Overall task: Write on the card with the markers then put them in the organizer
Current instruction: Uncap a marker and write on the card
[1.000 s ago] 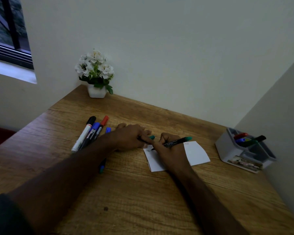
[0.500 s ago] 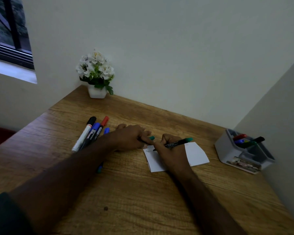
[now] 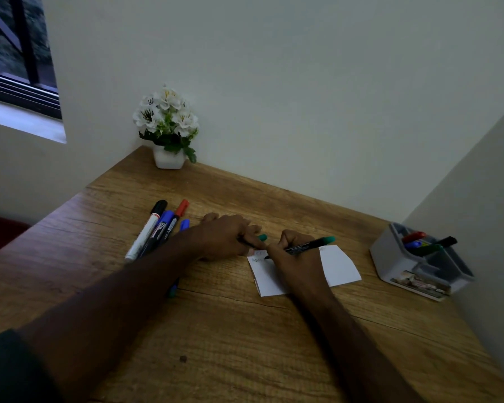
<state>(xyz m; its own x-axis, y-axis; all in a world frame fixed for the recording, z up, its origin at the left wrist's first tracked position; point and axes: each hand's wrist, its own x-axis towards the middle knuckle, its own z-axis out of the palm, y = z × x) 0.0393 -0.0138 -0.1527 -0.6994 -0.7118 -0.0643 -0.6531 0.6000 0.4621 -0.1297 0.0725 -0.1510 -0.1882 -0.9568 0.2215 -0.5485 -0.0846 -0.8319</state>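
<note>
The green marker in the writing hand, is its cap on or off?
Off. The right hand holds the green marker with its bare tip on the card, and the left hand holds a green cap.

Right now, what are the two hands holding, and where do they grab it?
The right hand pinches a green-ended marker low on its barrel, near the tip. The left hand holds its green cap.

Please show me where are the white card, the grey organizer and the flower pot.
white card (image 3: 339, 264), head view, bare right half of its surface.
grey organizer (image 3: 383, 255), head view, its left outer wall.
flower pot (image 3: 168, 162), head view, front of the white pot.
</note>
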